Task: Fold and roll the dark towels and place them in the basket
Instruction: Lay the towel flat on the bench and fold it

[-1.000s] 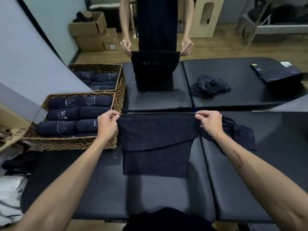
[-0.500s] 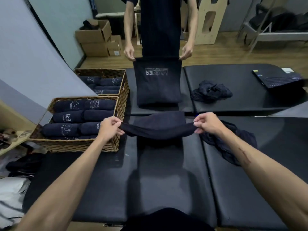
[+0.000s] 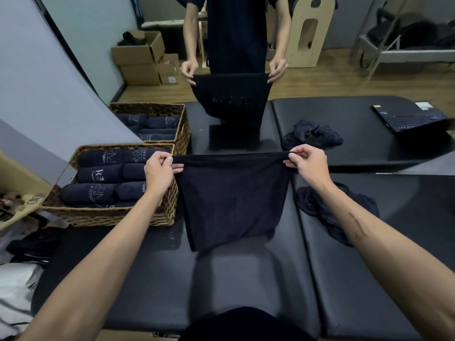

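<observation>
Head view, near basket [image 3: 118,216] full of rolled towels [image 3: 103,174], far basket [image 3: 183,134] likewise

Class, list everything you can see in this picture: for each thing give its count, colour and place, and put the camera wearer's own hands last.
Held dark towel: 1, navy, hanging between both hands over the mat.
Woven wicker baskets: 2, tan, left of the mats, holding rolled navy towels.
Crumpled dark towels: 2 heaps, one on the far mat, one under the right forearm.
Padded black mats: several, side by side.
Black laptop: 1, far right mat.
Cardboard boxes: a few, brown, far left floor.
Second person: 1, opposite, holding another dark towel.
Left hand: pinches the towel's left top corner.
Right hand: pinches the right top corner.
</observation>
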